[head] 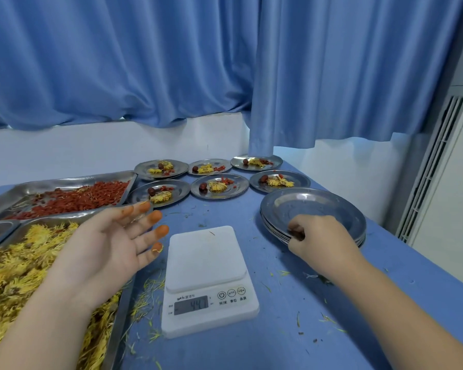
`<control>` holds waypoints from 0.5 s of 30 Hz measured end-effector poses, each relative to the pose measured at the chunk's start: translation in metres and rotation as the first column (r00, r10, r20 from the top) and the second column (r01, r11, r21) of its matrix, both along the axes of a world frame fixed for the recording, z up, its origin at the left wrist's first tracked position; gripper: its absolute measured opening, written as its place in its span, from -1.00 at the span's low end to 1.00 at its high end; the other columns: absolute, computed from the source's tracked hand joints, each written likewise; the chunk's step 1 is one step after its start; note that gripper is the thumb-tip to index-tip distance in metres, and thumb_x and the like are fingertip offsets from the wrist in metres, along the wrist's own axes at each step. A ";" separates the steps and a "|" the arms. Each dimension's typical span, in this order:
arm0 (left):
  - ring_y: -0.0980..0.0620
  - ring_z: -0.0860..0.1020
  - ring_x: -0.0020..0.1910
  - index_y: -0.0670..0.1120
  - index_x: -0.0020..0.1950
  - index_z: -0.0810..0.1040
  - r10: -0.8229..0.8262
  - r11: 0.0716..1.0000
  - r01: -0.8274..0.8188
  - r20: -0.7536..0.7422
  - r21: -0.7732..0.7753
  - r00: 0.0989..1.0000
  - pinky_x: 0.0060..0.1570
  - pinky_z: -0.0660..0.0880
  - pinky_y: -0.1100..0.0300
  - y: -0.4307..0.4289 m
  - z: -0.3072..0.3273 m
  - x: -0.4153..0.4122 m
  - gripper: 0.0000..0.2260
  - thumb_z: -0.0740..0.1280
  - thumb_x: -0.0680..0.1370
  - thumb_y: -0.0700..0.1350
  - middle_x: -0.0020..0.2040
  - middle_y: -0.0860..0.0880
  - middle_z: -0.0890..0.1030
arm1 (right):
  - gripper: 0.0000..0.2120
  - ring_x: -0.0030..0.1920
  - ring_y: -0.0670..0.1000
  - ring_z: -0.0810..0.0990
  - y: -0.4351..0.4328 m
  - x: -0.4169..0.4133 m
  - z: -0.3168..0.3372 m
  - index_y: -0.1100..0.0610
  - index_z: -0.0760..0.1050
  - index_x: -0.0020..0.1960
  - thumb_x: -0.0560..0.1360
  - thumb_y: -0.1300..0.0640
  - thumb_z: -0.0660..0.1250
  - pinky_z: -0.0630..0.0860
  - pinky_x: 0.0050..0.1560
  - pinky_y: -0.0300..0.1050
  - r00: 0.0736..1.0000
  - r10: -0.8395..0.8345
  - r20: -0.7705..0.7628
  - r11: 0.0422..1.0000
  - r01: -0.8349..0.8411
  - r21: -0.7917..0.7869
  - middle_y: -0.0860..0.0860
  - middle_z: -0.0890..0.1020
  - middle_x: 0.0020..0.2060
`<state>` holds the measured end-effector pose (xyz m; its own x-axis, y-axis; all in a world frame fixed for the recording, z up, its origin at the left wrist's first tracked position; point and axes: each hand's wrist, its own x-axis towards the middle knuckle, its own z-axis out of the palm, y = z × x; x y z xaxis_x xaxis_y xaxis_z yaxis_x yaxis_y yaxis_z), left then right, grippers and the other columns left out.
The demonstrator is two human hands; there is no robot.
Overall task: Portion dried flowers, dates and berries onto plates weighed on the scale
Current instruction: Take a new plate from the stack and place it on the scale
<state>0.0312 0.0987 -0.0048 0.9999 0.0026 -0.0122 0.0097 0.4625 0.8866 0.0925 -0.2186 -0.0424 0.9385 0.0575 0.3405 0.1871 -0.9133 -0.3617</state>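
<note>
The left hand (104, 244) hovers palm-up with its fingers spread and orange-stained at the tips, holding nothing. Beneath it is a steel tray (120, 324) heaped with yellow dried flowers (11, 276). Beyond that hand, a second tray (64, 180) holds red berries (86, 196). The right hand (318, 239) curls its fingers over the near rim of a stack of bare steel plates (332, 209) and pinches the top one. Between the hands, a white digital scale (206, 263) sits on the blue table (278, 329), its display showing blurred digits. Beyond both hands, six filled plates (241, 186) in two rows each carry a flower, a date and some berries.
</note>
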 end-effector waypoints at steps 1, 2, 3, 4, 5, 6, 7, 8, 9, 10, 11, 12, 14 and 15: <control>-0.06 0.66 -0.17 -0.05 -0.05 0.59 0.022 1.000 -0.023 -0.012 -0.019 1.000 -0.28 0.59 0.12 0.002 -0.004 -0.001 -0.83 0.23 0.53 -0.04 -0.08 -0.06 0.64 | -0.80 -0.14 0.05 0.58 0.000 0.000 0.000 0.03 0.60 -0.02 0.38 0.15 0.31 0.57 -0.14 -0.07 1.000 -0.001 0.007 1.000 0.001 -0.005 -0.04 0.67 -0.18; -0.05 0.66 -0.18 -0.04 -0.05 0.58 0.047 0.998 -0.048 -0.022 -0.037 0.999 -0.26 0.57 0.12 0.003 -0.008 -0.002 -0.83 0.21 0.54 -0.03 -0.10 -0.05 0.64 | -0.80 -0.14 0.05 0.58 0.000 0.000 0.000 0.03 0.60 -0.03 0.37 0.15 0.31 0.57 -0.15 -0.08 1.000 -0.002 0.017 1.000 0.002 -0.010 -0.04 0.67 -0.19; -0.05 0.66 -0.19 -0.03 -0.06 0.58 0.072 0.996 -0.074 -0.027 -0.056 0.997 -0.23 0.55 0.11 0.004 -0.011 -0.004 -0.82 0.21 0.55 -0.02 -0.12 -0.04 0.63 | -0.81 -0.15 0.05 0.58 0.001 0.001 -0.001 0.03 0.60 -0.03 0.37 0.15 0.31 0.56 -0.16 -0.08 1.000 -0.001 0.029 1.000 0.001 -0.015 -0.04 0.67 -0.20; -0.04 0.66 -0.19 -0.03 -0.06 0.58 0.097 0.992 -0.099 -0.027 -0.073 0.995 -0.19 0.52 0.10 0.004 -0.014 -0.005 -0.82 0.21 0.54 -0.01 -0.14 -0.03 0.63 | -0.81 -0.16 0.04 0.59 0.001 0.001 -0.001 0.03 0.60 -0.04 0.37 0.14 0.32 0.56 -0.17 -0.09 0.999 0.000 0.038 1.000 0.001 -0.019 -0.05 0.67 -0.20; -0.04 0.66 -0.20 -0.03 -0.06 0.59 0.119 0.989 -0.121 -0.023 -0.085 0.993 -0.14 0.49 0.08 0.004 -0.015 -0.006 -0.82 0.21 0.54 -0.01 -0.15 -0.03 0.62 | -0.82 -0.16 0.04 0.59 0.001 0.001 -0.001 0.03 0.60 -0.04 0.38 0.14 0.32 0.56 -0.17 -0.10 0.999 0.000 0.046 1.000 0.001 -0.022 -0.05 0.67 -0.21; -0.05 0.66 -0.21 -0.04 -0.06 0.59 0.137 0.986 -0.138 -0.017 -0.089 0.990 -0.11 0.46 0.07 0.003 -0.016 -0.008 -0.81 0.21 0.54 -0.01 -0.15 -0.03 0.62 | -0.83 -0.17 0.04 0.58 0.001 0.002 -0.001 0.03 0.60 -0.05 0.38 0.14 0.32 0.56 -0.18 -0.10 0.999 -0.001 0.051 1.000 0.002 -0.023 -0.05 0.67 -0.21; -0.04 0.65 -0.21 -0.04 -0.07 0.59 0.149 0.985 -0.149 -0.012 -0.090 0.989 -0.10 0.44 0.06 0.002 -0.016 -0.009 -0.81 0.21 0.54 -0.01 -0.16 -0.03 0.62 | -0.83 -0.17 0.04 0.58 0.002 0.002 -0.001 0.03 0.60 -0.05 0.39 0.14 0.32 0.55 -0.19 -0.11 0.998 -0.004 0.058 1.000 0.005 -0.026 -0.05 0.67 -0.22; -0.04 0.65 -0.22 -0.04 -0.08 0.59 0.156 0.984 -0.156 -0.009 -0.089 0.988 -0.10 0.43 0.06 0.001 -0.016 -0.009 -0.81 0.21 0.54 -0.01 -0.17 -0.03 0.62 | -0.84 -0.17 0.04 0.58 0.002 0.001 -0.002 0.04 0.59 -0.05 0.40 0.14 0.31 0.55 -0.19 -0.12 0.998 -0.005 0.067 1.000 0.007 -0.029 -0.05 0.67 -0.22; -0.04 0.65 -0.23 -0.04 -0.09 0.60 0.158 0.983 -0.158 -0.009 -0.088 0.987 -0.11 0.42 0.06 0.000 -0.016 -0.010 -0.80 0.21 0.54 -0.01 -0.17 -0.03 0.62 | -0.84 -0.17 0.05 0.58 0.002 0.001 -0.002 0.04 0.59 -0.05 0.40 0.14 0.30 0.54 -0.20 -0.12 0.997 -0.005 0.079 0.999 0.007 -0.031 -0.04 0.67 -0.22; -0.03 0.64 -0.24 -0.04 -0.10 0.60 0.158 0.984 -0.158 -0.008 -0.085 0.987 -0.12 0.42 0.06 -0.002 -0.015 -0.010 -0.80 0.21 0.55 -0.01 -0.18 -0.03 0.62 | -0.84 -0.18 0.05 0.58 0.003 0.001 -0.002 0.05 0.59 -0.05 0.40 0.15 0.30 0.54 -0.20 -0.12 0.996 -0.002 0.089 0.999 0.005 -0.036 -0.03 0.67 -0.23; -0.03 0.64 -0.25 -0.04 -0.10 0.60 0.155 0.985 -0.155 -0.009 -0.079 0.988 -0.13 0.42 0.07 -0.003 -0.015 -0.010 -0.80 0.21 0.55 -0.01 -0.19 -0.03 0.62 | -0.85 -0.18 0.06 0.58 0.004 0.001 -0.003 0.06 0.59 -0.05 0.41 0.15 0.29 0.53 -0.21 -0.12 0.995 0.001 0.100 0.999 0.003 -0.045 -0.02 0.67 -0.23; -0.02 0.64 -0.25 -0.04 -0.09 0.59 0.150 0.986 -0.151 -0.009 -0.073 0.989 -0.14 0.41 0.07 -0.004 -0.015 -0.011 -0.80 0.21 0.55 0.00 -0.19 -0.03 0.63 | -0.85 -0.19 0.06 0.57 0.004 0.000 -0.003 0.07 0.59 -0.06 0.41 0.15 0.29 0.52 -0.21 -0.11 0.994 0.004 0.111 0.998 0.003 -0.057 -0.01 0.66 -0.24; -0.02 0.64 -0.25 -0.05 -0.07 0.58 0.143 0.987 -0.143 -0.010 -0.067 0.990 -0.14 0.41 0.07 -0.005 -0.015 -0.012 -0.81 0.21 0.54 0.00 -0.18 -0.03 0.63 | -0.86 -0.20 0.07 0.56 0.006 0.000 -0.003 0.08 0.58 -0.06 0.42 0.15 0.29 0.51 -0.23 -0.11 0.992 0.010 0.128 0.997 0.000 -0.076 0.00 0.66 -0.25; -0.02 0.64 -0.26 -0.05 -0.06 0.58 0.141 0.988 -0.142 -0.010 -0.066 0.990 -0.14 0.41 0.07 -0.005 -0.015 -0.012 -0.81 0.22 0.54 0.00 -0.18 -0.03 0.63 | -0.87 -0.21 0.07 0.55 0.006 0.000 -0.003 0.08 0.58 -0.07 0.42 0.15 0.29 0.50 -0.24 -0.11 0.991 0.015 0.133 0.997 -0.004 -0.079 0.01 0.65 -0.27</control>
